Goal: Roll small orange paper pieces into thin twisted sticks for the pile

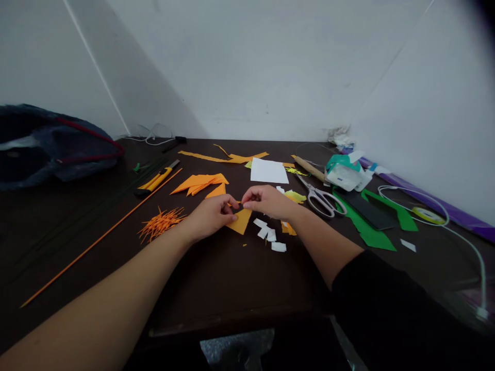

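Note:
A small yellow-orange piece of paper (240,222) is between my two hands, low over the dark table. My left hand (214,215) has its fingers curled and its thumb against the paper's left side. On the other side, my right hand (269,201) pinches the paper's upper edge with thumb and index finger. A thin bit of orange shows between the fingertips; its shape is too small to make out. Folded orange paper pieces (201,183) lie just behind my left hand. Small white paper scraps (266,232) are scattered beside my right forearm.
Orange shreds (160,224), a long orange stick (104,234) and a yellow utility knife (158,178) lie left. A white sheet (269,171) is behind my hands. Scissors (322,200), green paper (371,232), a tissue pack (346,172) and a white cable (460,237) are right.

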`<control>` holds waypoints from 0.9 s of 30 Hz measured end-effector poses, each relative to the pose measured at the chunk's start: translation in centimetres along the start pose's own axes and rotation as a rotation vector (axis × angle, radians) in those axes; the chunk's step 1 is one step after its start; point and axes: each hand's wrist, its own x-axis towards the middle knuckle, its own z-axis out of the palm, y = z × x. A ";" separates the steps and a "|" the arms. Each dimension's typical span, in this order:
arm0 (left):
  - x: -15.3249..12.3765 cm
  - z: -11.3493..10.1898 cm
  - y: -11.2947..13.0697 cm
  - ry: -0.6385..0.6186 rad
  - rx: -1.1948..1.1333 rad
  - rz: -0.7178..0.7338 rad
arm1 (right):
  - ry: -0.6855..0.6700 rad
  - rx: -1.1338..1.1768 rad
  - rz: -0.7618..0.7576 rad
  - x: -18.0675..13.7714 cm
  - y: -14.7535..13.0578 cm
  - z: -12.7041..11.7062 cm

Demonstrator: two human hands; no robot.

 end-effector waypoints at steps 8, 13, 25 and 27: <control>0.4 -0.6 -1.7 0.042 0.468 -0.017 | -0.240 -0.348 -0.060 -0.5 1.6 -2.3; 0.5 -0.8 -1.8 0.179 0.539 0.078 | -0.246 -0.433 -0.132 -0.3 1.6 -1.4; -0.6 1.1 1.8 0.165 -0.457 0.159 | 0.269 0.325 -0.096 -0.1 -0.7 1.2; -0.6 1.3 2.0 0.151 -0.528 0.145 | 0.265 0.359 -0.092 -0.1 -0.8 1.7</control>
